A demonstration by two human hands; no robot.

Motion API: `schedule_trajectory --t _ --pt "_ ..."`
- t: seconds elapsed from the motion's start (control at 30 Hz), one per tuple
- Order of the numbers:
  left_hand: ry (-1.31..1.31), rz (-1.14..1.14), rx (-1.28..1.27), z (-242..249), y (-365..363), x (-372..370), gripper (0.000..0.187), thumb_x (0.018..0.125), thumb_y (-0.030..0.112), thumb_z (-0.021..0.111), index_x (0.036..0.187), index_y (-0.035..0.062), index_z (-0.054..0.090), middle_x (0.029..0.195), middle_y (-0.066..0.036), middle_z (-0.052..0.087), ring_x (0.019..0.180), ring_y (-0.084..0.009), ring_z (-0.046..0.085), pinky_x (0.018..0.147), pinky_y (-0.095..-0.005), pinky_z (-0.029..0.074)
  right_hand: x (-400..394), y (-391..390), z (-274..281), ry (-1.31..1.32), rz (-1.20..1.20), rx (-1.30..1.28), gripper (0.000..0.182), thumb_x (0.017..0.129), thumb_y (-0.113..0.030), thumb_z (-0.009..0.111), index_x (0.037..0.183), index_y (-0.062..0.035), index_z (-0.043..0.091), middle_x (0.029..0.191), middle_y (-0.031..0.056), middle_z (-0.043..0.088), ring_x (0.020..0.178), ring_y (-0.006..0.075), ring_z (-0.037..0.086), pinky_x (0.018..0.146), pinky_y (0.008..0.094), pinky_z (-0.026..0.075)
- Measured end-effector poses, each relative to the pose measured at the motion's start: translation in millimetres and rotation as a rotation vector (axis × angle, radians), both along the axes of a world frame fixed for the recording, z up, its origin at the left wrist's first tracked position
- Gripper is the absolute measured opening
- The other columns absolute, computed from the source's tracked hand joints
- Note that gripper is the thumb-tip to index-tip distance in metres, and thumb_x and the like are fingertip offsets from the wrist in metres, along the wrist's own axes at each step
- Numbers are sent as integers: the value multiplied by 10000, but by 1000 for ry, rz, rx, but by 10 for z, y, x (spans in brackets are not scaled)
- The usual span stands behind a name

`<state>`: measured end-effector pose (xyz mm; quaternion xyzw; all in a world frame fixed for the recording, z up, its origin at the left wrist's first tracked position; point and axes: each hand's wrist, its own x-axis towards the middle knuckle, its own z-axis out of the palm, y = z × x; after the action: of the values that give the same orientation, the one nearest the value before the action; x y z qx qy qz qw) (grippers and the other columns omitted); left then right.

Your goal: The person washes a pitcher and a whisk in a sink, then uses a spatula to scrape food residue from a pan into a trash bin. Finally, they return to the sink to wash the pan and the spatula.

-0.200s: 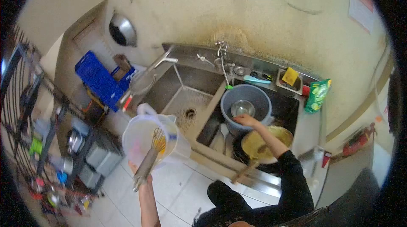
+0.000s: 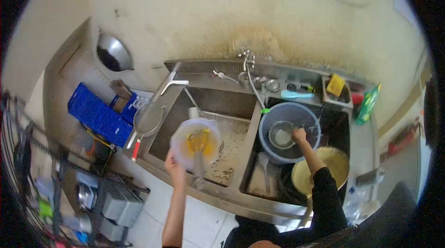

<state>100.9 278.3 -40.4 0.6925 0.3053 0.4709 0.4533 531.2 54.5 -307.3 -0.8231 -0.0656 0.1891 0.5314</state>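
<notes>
My left hand point(image 2: 175, 170) is closed on the side of a whitish plastic jug point(image 2: 178, 140), which is above the left sink basin. A balloon whisk point(image 2: 199, 162) stands in the jug amid yellow residue, its thick handle leaning out over the near rim. My right hand point(image 2: 299, 135) reaches into a blue-grey bucket point(image 2: 269, 148) in the right basin. Its fingers are closed at the edge of a round metal bowl point(image 2: 280, 134) inside the bucket. Beside the bucket sits a yellow-coated pan point(image 2: 336, 162), partly hidden by my right sleeve.
A hose with a green end point(image 2: 265, 110) runs from the tap point(image 2: 246, 57) to the bucket. A white spatula point(image 2: 264, 162) lies in the right basin. A red-handled strainer point(image 2: 149, 118) rests at the left sink edge. The sink ledge holds a yellow sponge point(image 2: 335, 84) and a green pouch point(image 2: 368, 104).
My left hand has carried the jug and whisk from the sink's front edge to above the left basin. My right hand has closed at the metal bowl in the bucket. The view has shifted.
</notes>
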Motion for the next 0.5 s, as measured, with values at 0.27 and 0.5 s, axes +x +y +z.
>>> schedule_trajectory --t 0.27,0.5 --pt "462 -183 -36 -1289 1204 1091 344 841 272 579 1129 84 584 839 -11 636 554 -50 417 537 -235 390 -1215 1379 2030 857 462 695 313 870 -177 468 1094 32 530 954 219 604 860 270 615 754 363 506" --pt "311 -414 -152 -1901 1705 1473 376 825 319 600 1127 96 588 732 -2 618 527 -41 367 501 -212 351 -699 550 558 287 -334 -357 375 877 -275 416 844 35 624 716 175 634 672 248 640 573 353 507"
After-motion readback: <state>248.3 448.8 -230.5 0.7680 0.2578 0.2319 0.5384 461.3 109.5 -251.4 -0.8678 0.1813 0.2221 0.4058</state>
